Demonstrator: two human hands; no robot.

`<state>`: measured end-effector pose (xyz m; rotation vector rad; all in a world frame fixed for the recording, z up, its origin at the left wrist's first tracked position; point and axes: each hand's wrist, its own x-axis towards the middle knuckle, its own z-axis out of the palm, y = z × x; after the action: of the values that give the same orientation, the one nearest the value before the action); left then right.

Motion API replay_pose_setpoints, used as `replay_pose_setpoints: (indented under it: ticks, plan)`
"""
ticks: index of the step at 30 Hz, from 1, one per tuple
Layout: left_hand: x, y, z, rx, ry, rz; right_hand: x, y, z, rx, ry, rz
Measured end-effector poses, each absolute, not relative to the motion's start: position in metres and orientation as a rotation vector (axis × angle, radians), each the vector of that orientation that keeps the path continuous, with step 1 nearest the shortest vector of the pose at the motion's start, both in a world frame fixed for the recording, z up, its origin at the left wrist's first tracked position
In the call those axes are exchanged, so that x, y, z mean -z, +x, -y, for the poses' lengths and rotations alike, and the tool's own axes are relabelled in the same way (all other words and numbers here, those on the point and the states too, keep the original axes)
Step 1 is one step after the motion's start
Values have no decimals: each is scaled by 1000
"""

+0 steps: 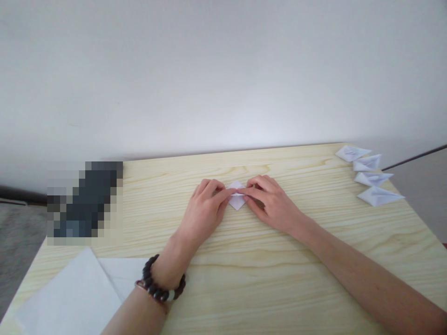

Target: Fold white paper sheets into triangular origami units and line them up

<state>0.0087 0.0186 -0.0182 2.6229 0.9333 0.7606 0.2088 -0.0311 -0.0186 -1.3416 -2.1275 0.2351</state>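
In the head view, the left hand and right hand pinch a small folded paper, fingers nearly closed, toward the surface's far edge. Four paper shapes line the far right corner.

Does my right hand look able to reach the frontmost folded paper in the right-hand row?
Probably yes: nothing visible stands between your right hand and that folded paper, though the hand holds a paper diamond.

folded paper: sides behind fingers | dark object: pixelated | white sheet: cut off at bottom
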Motion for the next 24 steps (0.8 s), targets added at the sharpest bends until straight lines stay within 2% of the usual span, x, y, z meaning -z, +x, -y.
replay_pose_setpoints:
  ticks: [8, 24]
  plan:
    - [19, 8, -23, -764, 2474, -971, 20, 213, 27, -419, -1348, 1850]
    - [16, 14, -16, -674, 2544, -1185, 21, 208, 27, -277, -1592, 1949]
